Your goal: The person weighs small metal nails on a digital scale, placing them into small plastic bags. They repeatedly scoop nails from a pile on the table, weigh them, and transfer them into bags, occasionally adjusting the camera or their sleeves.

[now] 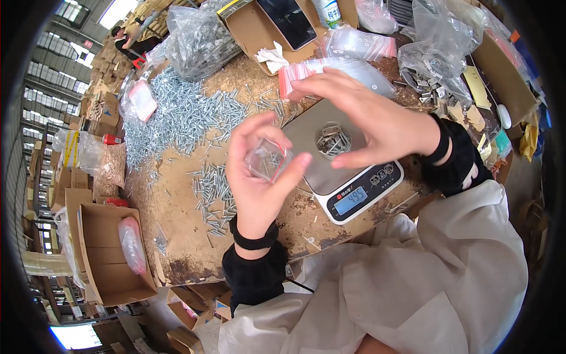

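Left hand [259, 171] grip pinching small clear bag [268, 160]; right hand [365, 121] grip spread, just beside bag, above scale [342, 177].

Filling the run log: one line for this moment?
left hand: holds small clear bag of screws | right hand: over scale, touching bag | metal brackets on scale

Clear small bag [268, 160] with red strip, silver screws [183, 115], grey scale [330, 156] with blue display, brown worn table [188, 248], black wristbands [253, 241]
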`<state>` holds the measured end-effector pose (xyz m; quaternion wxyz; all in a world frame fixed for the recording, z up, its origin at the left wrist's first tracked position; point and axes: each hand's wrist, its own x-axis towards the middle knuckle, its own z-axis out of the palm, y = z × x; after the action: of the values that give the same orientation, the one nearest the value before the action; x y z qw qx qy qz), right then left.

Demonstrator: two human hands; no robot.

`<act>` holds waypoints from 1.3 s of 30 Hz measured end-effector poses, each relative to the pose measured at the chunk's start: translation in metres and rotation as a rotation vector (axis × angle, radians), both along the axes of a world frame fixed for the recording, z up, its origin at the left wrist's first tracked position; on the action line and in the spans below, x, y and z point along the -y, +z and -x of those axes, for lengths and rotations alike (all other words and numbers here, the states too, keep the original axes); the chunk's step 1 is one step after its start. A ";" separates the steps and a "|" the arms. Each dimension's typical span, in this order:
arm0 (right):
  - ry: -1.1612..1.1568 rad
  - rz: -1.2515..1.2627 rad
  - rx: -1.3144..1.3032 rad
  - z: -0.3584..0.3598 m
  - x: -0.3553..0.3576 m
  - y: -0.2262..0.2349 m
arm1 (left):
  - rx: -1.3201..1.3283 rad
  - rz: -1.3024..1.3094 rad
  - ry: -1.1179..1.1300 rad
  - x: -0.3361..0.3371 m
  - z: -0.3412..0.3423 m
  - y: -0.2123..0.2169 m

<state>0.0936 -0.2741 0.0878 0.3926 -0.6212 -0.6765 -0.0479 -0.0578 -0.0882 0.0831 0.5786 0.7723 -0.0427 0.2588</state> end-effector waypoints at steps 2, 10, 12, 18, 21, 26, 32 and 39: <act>0.076 0.164 -0.128 -0.018 0.006 -0.014 | 0.063 -0.079 0.124 0.000 -0.004 -0.004; 0.160 0.321 -0.397 -0.018 0.002 -0.013 | -0.123 -0.195 0.076 0.003 -0.017 -0.028; 0.150 0.178 -0.401 -0.009 0.003 -0.009 | -0.199 -0.272 0.007 0.009 -0.015 -0.026; 0.055 0.037 -0.127 0.013 0.005 -0.001 | -0.280 0.434 -0.393 0.042 -0.008 -0.036; 0.004 0.121 -0.153 0.022 0.010 0.001 | -0.336 0.474 -0.437 0.043 -0.006 -0.035; -0.029 0.146 -0.227 0.030 0.012 0.005 | -0.406 0.454 -0.427 0.042 -0.003 -0.034; 0.050 0.198 -0.484 0.025 0.011 0.002 | -0.380 0.171 -0.378 0.032 -0.003 -0.035; -0.084 0.087 -0.641 0.002 0.006 0.001 | -0.318 0.509 -0.348 0.026 -0.004 -0.017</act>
<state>0.0918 -0.2805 0.0889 0.5562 -0.6482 -0.4939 0.1630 -0.0539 -0.1140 0.0662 0.7877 0.6148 -0.0170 0.0353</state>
